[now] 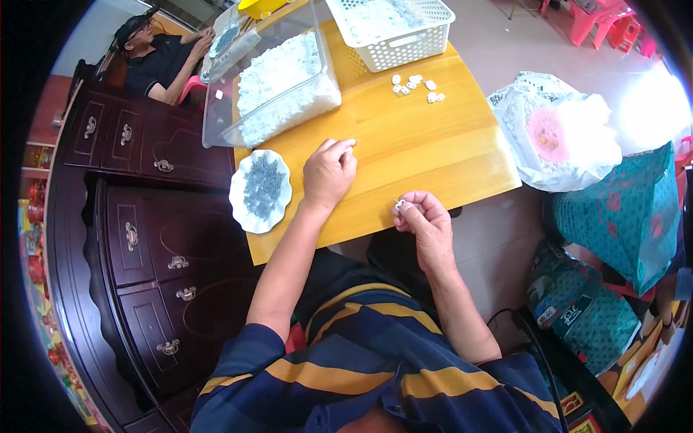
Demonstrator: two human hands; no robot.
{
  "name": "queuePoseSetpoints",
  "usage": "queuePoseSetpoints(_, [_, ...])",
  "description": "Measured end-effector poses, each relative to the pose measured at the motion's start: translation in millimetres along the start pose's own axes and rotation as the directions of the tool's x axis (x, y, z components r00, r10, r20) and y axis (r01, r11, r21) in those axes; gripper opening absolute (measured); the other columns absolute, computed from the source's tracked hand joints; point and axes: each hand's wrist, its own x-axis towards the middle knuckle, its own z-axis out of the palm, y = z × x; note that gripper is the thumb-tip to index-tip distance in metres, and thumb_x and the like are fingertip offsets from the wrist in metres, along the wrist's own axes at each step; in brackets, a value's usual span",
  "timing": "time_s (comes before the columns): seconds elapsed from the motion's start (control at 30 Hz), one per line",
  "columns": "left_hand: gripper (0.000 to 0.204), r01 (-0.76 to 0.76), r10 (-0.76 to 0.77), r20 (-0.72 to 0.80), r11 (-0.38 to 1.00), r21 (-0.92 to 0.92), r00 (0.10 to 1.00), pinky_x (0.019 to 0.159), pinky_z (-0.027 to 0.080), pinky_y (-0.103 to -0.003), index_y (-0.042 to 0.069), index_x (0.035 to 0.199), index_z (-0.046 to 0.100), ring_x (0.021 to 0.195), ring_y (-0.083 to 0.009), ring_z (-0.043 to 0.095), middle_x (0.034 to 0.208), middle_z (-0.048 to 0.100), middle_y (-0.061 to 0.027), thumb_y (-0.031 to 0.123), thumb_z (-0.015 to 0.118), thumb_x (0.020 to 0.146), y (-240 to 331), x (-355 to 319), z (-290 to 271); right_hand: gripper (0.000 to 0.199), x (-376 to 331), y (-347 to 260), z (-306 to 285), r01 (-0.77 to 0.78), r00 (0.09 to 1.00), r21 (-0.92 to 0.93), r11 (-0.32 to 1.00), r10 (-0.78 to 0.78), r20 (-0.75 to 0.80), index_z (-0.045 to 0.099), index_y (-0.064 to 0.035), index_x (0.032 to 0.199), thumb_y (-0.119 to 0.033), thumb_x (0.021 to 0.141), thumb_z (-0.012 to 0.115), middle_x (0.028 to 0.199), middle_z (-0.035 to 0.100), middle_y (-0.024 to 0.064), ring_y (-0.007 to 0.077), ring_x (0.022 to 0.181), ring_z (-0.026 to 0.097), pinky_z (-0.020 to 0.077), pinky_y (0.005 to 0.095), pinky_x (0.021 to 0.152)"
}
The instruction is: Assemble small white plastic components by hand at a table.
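Note:
My left hand (330, 172) rests over the wooden table with its fingers curled in a pinch. Whatever sits at its fingertips is too small to make out. Just off the table's near edge, my right hand (427, 222) pinches a small white plastic clip (399, 206) between thumb and fingers. To the left of my left hand lies a white scalloped dish (237, 195) of small dark grey nail-like pins (263, 189). Several loose white clips (406, 86) are scattered on the far part of the table (426, 144).
A clear plastic bin (214, 119) heaped with white pieces stands at the far left, beside a white perforated basket (404, 54). Dark wooden drawers (137, 224) flank the left. Bags (613, 209) stand at right. A person (162, 61) in dark clothing sits beyond the bin.

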Motion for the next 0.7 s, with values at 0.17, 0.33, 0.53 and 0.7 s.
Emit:
queuePoseSetpoints(0.17, [0.020,-0.110,0.114,-0.016,0.980,0.165,0.993,0.064,0.055,-0.042,0.010,0.101,0.072,0.074,-0.0316,0.066,0.086,0.066,-0.0102,0.009,0.062,0.084,21,1,14,0.008,0,1,-3,0.011,1.000,-0.011,1.000,-0.011,-0.007,0.061,-0.0043,0.103,-0.010,0.098,0.061,0.089,0.066,0.0040,0.0089,0.075,0.061,0.0497,0.0218,0.070])
queuePoseSetpoints(0.33, [0.014,-0.129,0.132,-0.022,0.986,0.107,0.991,0.064,0.054,-0.040,0.009,0.096,0.069,0.074,-0.0310,0.067,0.086,0.068,-0.0108,0.008,0.065,0.083,31,17,29,0.010,1,1,-4,0.009,1.000,-0.018,1.000,-0.009,-0.010,0.061,-0.0046,0.105,-0.011,0.098,0.061,0.090,0.067,0.0038,0.0087,0.076,0.061,0.0496,0.0218,0.071])
queuePoseSetpoints(0.53, [0.007,-0.160,0.163,-0.024,0.982,0.100,0.986,0.063,0.054,-0.041,0.010,0.091,0.066,0.072,-0.0310,0.066,0.085,0.068,-0.0100,0.010,0.066,0.083,41,41,52,0.010,1,2,-6,0.037,0.999,-0.003,0.999,-0.037,-0.005,0.062,-0.0044,0.105,-0.011,0.098,0.061,0.090,0.068,0.0034,0.0085,0.076,0.062,0.0495,0.0220,0.071])
queuePoseSetpoints(0.7, [0.007,-0.181,0.187,-0.074,0.980,0.082,0.980,0.061,0.053,-0.039,0.009,0.091,0.066,0.069,-0.0279,0.066,0.080,0.068,-0.0093,0.010,0.066,0.084,40,69,73,0.010,-3,1,-3,0.014,1.000,0.005,1.000,-0.014,-0.012,0.062,-0.0041,0.105,-0.011,0.098,0.061,0.090,0.068,0.0029,0.0082,0.077,0.062,0.0491,0.0218,0.071])
